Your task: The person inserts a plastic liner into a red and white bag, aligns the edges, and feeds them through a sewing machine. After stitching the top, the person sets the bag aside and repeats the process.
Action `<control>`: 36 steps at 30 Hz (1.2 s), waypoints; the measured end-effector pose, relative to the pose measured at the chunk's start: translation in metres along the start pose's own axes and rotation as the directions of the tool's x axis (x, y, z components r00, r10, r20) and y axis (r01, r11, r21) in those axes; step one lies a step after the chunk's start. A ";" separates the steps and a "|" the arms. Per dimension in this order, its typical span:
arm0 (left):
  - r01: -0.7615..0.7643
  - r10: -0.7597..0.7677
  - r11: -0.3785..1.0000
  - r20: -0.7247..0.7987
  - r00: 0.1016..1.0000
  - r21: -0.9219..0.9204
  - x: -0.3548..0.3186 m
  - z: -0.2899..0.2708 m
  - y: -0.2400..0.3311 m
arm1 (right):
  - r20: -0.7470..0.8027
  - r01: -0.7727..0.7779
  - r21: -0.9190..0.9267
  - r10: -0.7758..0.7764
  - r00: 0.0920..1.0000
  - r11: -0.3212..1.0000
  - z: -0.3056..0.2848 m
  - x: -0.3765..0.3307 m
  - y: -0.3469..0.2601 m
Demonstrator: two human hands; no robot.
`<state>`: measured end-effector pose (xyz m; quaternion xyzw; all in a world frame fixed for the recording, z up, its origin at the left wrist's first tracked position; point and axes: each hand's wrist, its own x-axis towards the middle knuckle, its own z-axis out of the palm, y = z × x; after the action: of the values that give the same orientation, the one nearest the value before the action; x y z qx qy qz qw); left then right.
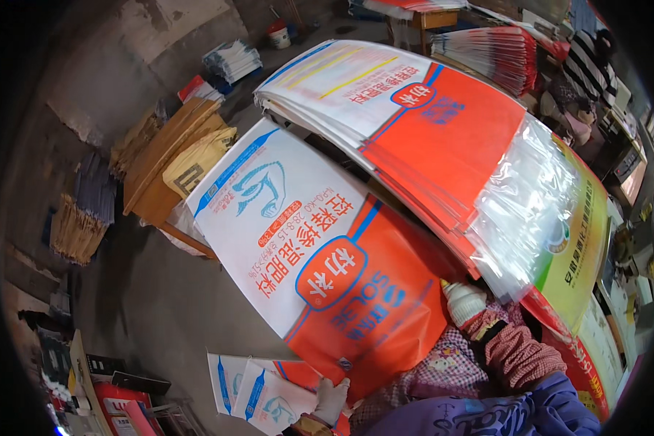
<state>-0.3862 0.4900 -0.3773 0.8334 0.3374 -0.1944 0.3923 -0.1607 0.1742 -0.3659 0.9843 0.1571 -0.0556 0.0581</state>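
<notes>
Head view: left hand [331, 401], right hand [465, 302] at 1 red-white sack [323, 269]

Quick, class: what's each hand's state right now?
Left hand: closed, holding the bag by its near edge.
Right hand: at the bag's edge; whether it grips cannot be told.

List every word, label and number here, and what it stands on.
Wording located, not copied:
Front sack: red characters and numbers, white characters, blue lettering.
Stack: red characters; fine lines too small to read.
Yellow sack: dark characters.
Red sack, lower right: pale characters, partly covered.
Red box, lower left: unclear.
</notes>
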 end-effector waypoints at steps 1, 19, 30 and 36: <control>0.063 -0.062 0.998 0.037 0.997 -0.027 0.001 -0.001 0.001 | 0.018 -0.031 0.060 0.030 0.999 0.998 0.013 0.003 0.003; -0.194 0.177 0.981 0.402 0.899 0.002 -0.013 -0.048 0.013 | 0.257 -0.074 0.717 0.165 0.952 -0.694 0.026 0.014 0.043; 0.177 -0.277 0.853 -0.139 0.951 -0.492 0.130 -0.162 0.070 | -0.110 0.079 0.969 0.124 0.986 0.236 -0.009 0.007 0.032; -0.012 -0.017 0.990 -0.207 0.978 -0.137 0.190 -0.168 0.078 | -0.180 0.047 0.837 0.194 0.964 0.545 0.016 0.010 0.030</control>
<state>-0.1875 0.6638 -0.3445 0.8196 0.3900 -0.0830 0.4114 -0.1434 0.1471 -0.3796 0.8973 0.0758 0.0044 -0.4348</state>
